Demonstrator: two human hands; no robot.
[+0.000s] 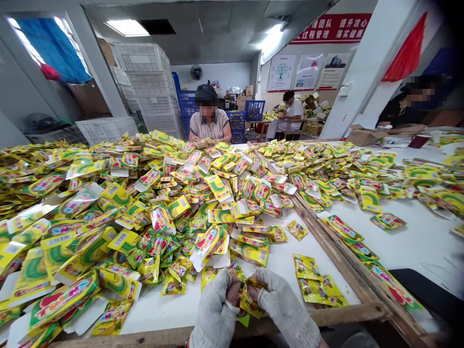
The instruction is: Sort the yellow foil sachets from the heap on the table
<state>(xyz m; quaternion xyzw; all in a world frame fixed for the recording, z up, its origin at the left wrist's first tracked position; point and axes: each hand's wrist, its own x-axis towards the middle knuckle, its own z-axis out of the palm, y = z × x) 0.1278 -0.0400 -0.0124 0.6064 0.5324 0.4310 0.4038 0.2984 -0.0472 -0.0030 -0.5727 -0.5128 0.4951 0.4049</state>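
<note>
My left hand (216, 304) and my right hand (279, 302), both in pale knitted gloves, meet at the near table edge. Their fingers are curled round a small bunch of yellow and green snack sachets (249, 299) held between them. Just ahead lies a big heap of the same sachets and flat yellow cartons (145, 212), covering the left half of the white table (282, 263). A few loose sachets (315, 285) lie to the right of my right hand.
A wooden rail (337, 241) splits the table lengthwise; more sachets spread over the right part (362, 179). A person in a striped top (210, 123) sits at the far end, another person (290, 113) behind, a third (409, 106) at right. White crates (145, 77) stand stacked at back.
</note>
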